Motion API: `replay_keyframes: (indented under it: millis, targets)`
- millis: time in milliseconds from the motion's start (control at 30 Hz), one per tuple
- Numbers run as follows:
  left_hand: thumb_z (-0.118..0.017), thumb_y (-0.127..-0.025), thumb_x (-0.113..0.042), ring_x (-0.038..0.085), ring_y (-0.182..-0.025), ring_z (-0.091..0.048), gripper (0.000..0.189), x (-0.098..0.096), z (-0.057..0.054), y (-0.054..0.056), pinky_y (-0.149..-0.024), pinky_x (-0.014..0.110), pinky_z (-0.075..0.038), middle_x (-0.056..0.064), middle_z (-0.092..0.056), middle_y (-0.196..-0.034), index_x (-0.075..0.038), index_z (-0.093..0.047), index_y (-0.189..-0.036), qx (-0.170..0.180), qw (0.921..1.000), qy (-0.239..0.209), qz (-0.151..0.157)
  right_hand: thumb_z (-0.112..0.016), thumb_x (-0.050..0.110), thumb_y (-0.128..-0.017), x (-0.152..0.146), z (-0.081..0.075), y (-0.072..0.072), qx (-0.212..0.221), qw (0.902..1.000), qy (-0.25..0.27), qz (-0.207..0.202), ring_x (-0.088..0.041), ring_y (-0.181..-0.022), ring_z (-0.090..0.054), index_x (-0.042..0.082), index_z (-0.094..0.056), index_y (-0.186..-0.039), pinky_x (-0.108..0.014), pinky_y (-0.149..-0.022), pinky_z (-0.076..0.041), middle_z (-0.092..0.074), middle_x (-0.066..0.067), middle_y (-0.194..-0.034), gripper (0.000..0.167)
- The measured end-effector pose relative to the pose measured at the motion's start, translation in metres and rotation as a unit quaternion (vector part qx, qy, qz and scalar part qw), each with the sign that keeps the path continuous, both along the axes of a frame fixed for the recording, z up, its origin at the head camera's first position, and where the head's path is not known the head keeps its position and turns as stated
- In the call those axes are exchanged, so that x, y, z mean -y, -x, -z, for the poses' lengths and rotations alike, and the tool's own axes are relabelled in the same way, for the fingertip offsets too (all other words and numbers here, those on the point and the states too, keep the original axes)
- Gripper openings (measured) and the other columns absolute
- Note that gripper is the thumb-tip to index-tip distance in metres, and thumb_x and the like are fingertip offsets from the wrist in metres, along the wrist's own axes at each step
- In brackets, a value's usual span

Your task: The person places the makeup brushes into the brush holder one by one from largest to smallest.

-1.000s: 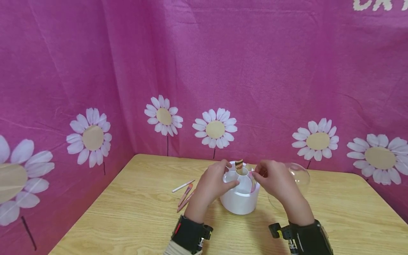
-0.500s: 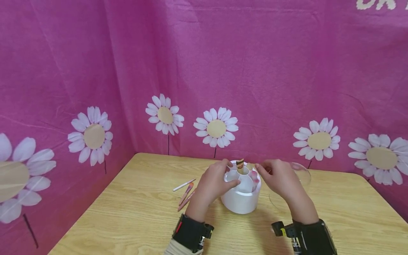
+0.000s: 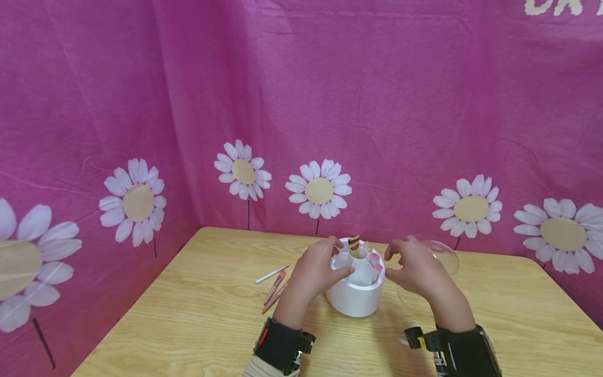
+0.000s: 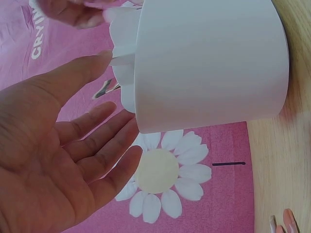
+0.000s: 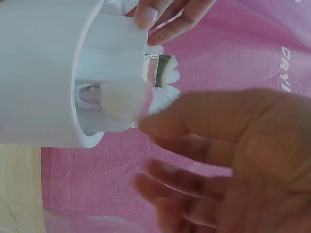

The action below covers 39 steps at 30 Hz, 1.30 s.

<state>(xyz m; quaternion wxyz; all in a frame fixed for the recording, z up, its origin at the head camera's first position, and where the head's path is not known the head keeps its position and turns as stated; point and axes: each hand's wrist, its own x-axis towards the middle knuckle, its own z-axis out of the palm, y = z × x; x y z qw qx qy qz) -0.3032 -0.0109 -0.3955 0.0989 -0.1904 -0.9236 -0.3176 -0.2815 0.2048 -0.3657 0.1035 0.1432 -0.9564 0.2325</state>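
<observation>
A round white brush holder (image 3: 354, 302) with scalloped inner dividers stands on the table between both hands. My left hand (image 3: 316, 268) lies over its left side, thumb tip at a divider and fingers spread near the far rim. Just off the right rim, my right hand (image 3: 414, 266) is relaxed and holds nothing, thumb and forefinger apart. A makeup brush with dark-and-tan bristles (image 3: 354, 243) rises from the middle compartment. In a right-hand compartment stands a soft brush with pale, pink-tipped bristles (image 5: 127, 99), close by the right fingertips in the right wrist view.
Left of the holder lie a slim white stick (image 3: 271, 275), an orange-tipped makeup brush (image 3: 278, 281) and another pink-handled piece (image 3: 273, 299), partly behind the left wrist. A clear dome (image 3: 446, 256) sits behind the right hand. A pink flowered curtain (image 3: 377, 104) hangs behind the table (image 3: 188, 324).
My right hand has let go of the pink-tipped brush, drawn back to the right and spread its thumb and forefinger. The left hand stays at the holder.
</observation>
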Motion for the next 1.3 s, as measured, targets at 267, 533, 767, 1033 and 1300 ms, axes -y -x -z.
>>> replay_keyframes:
  millis: [267, 533, 767, 1033, 1300]
  targets:
    - [-0.084, -0.084, -0.031, 0.017, -0.092, -0.062, 0.047, 0.0011, -0.0002, 0.0000, -0.080, 0.031, -0.055, 0.004, -0.068, -0.105, -0.008, -0.063, -0.120, 0.004, 1.0000, -0.001, 0.004, -0.075, 0.011, -0.087, 0.0023, 0.0065, 0.0060, 0.000, 0.9998, -0.006, -0.021, -0.016, -0.064, -0.053, 0.010, -0.070, -0.076, -0.032, -0.057, -0.045, -0.061, 0.001, -0.070, 0.012]
    - [-0.084, -0.085, -0.031, 0.016, -0.092, -0.062, 0.047, 0.0014, -0.0005, -0.0008, -0.079, 0.031, -0.055, 0.004, -0.068, -0.105, -0.008, -0.064, -0.120, 0.004, 1.0000, 0.001, 0.004, -0.079, 0.003, -0.079, 0.0031, 0.0087, 0.0067, -0.001, 0.9990, 0.014, -0.042, -0.018, -0.071, -0.058, 0.004, -0.063, -0.091, -0.033, -0.060, -0.048, -0.062, -0.003, -0.078, 0.020]
    - [-0.085, -0.084, -0.031, 0.016, -0.092, -0.062, 0.047, 0.0014, 0.0000, -0.0009, -0.078, 0.030, -0.055, 0.004, -0.068, -0.105, -0.009, -0.064, -0.120, 0.005, 1.0000, 0.001, 0.004, -0.076, 0.001, -0.084, 0.0042, 0.0101, 0.0073, -0.006, 0.9980, 0.023, -0.060, -0.016, -0.068, -0.055, 0.008, -0.066, -0.080, -0.031, -0.060, -0.048, -0.060, 0.000, -0.073, 0.013]
    - [-0.085, -0.084, -0.032, 0.015, -0.088, -0.061, 0.045, 0.0019, -0.0006, -0.0014, -0.075, 0.028, -0.053, 0.003, -0.068, -0.101, -0.009, -0.064, -0.117, -0.008, 0.9999, 0.007, 0.008, -0.078, 0.001, -0.082, 0.0036, 0.0105, 0.0075, -0.006, 0.9966, 0.029, -0.077, -0.017, -0.072, -0.057, 0.007, -0.065, -0.086, -0.032, -0.062, -0.049, -0.061, -0.001, -0.077, 0.014]
    - [-0.085, -0.084, -0.031, 0.014, -0.086, -0.059, 0.045, 0.0020, -0.0013, -0.0018, -0.073, 0.027, -0.052, 0.003, -0.067, -0.099, -0.008, -0.064, -0.116, -0.011, 0.9999, 0.008, 0.009, -0.077, 0.003, -0.086, 0.0085, 0.0090, 0.0072, -0.023, 0.9980, 0.034, -0.048, -0.015, -0.065, -0.053, 0.007, -0.067, -0.079, -0.030, -0.058, -0.047, -0.059, 0.000, -0.070, 0.013]
